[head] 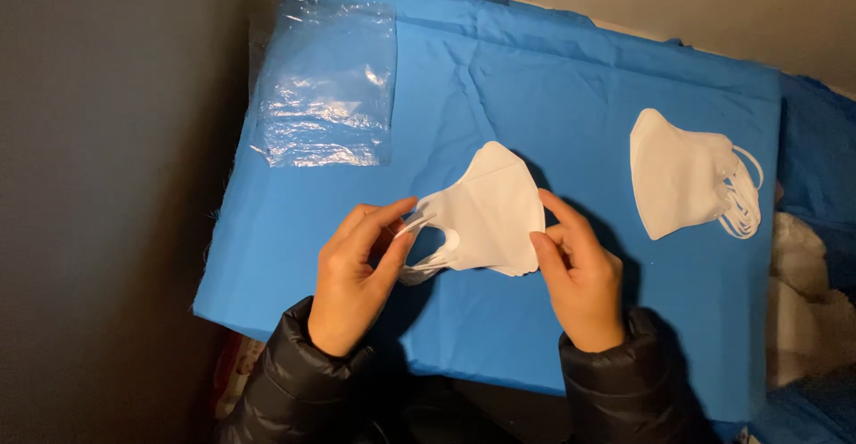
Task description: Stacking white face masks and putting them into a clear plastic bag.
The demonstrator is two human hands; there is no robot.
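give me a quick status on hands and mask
Left hand pinching ear loops, right hand pinching the folded white mask. Mask stack and clear bag lie apart.

My bench [553, 87], draped in blue cloth

On the cloth in front of me lie an empty clear plastic bag [325, 87] at the far left and a stack of white face masks [687, 176] at the right.

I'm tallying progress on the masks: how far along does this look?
Looks done: nothing is bagged; the clear plastic bag lies flat and apparently empty on the blue cloth. In hand: the left hand and right hand pinch a small white mask stack by its ends. Left: another pile of white masks waits untouched to the right.
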